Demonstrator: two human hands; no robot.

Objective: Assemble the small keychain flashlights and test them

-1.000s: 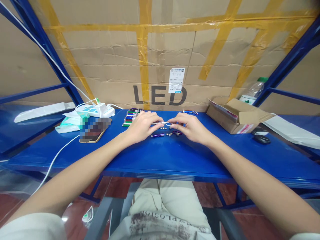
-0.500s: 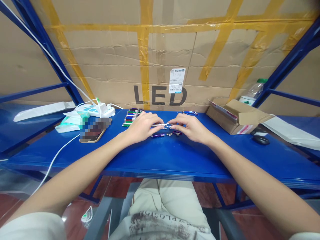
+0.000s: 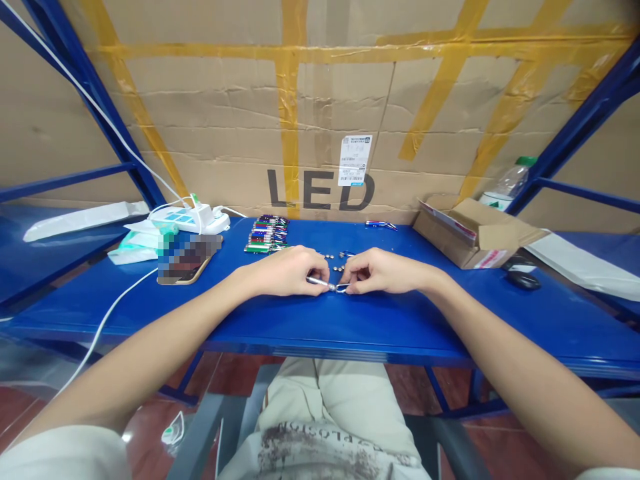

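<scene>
My left hand [image 3: 293, 272] is closed round a slim silver keychain flashlight [image 3: 321, 283], whose end sticks out to the right past the fingertips. My right hand [image 3: 377, 272] pinches the small metal clip [image 3: 342, 288] joined to that end. Both hands are low over the blue table [image 3: 320, 327]. Just behind the fingers lie several small round button cells [image 3: 329, 256], partly hidden by the hands. Another small metal piece [image 3: 346, 253] shows beside them. A stack of coloured keychain flashlights [image 3: 267, 233] lies beyond my left hand.
A blue and red keychain flashlight [image 3: 381, 225] lies at the back. To the right are an open cardboard box [image 3: 470, 233], a black mouse [image 3: 523, 279] and a bottle [image 3: 507, 183]. Left stand a power strip [image 3: 187, 217] and a phone [image 3: 187, 263]. Large cardboard [image 3: 225, 133] walls the back.
Both hands have come nearer to me with the silver flashlight, which now tilts down to the right. The stack behind my left hand shows more fully. The purple flashlight near the cells is now out of sight.
</scene>
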